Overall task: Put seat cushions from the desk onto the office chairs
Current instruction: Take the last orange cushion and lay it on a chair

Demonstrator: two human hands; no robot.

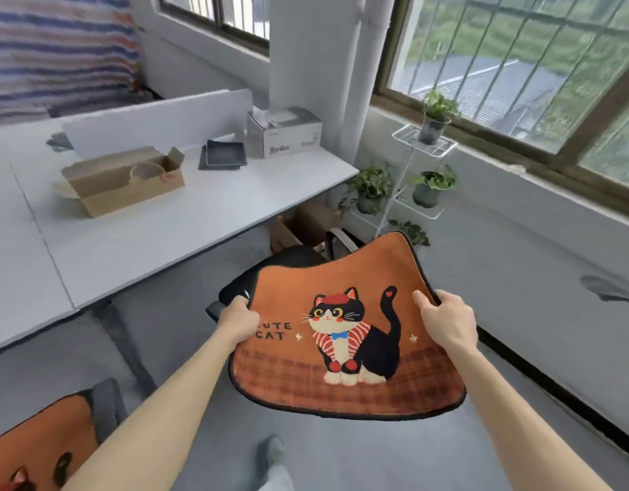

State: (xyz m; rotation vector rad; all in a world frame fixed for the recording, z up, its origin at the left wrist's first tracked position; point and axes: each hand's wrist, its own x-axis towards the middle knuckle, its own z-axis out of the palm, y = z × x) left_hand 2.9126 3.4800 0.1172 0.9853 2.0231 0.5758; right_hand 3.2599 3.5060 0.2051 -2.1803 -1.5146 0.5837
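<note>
Head camera shows the orange cat seat cushion (341, 331) held over a black office chair (288, 258), at 5 o'clock from the white bench (146, 225). Left grip (240, 322) pinches its 9 o'clock edge, fingers curled under; right grip (444, 322) clamps the 3 o'clock edge, thumb on top. A second cat cushion (40, 444) lies at 7 o'clock in the frame

The white desk (199, 214) bears a cardboard box (125, 186), dark cloths (222, 155), a white carton (284, 136).
</note>
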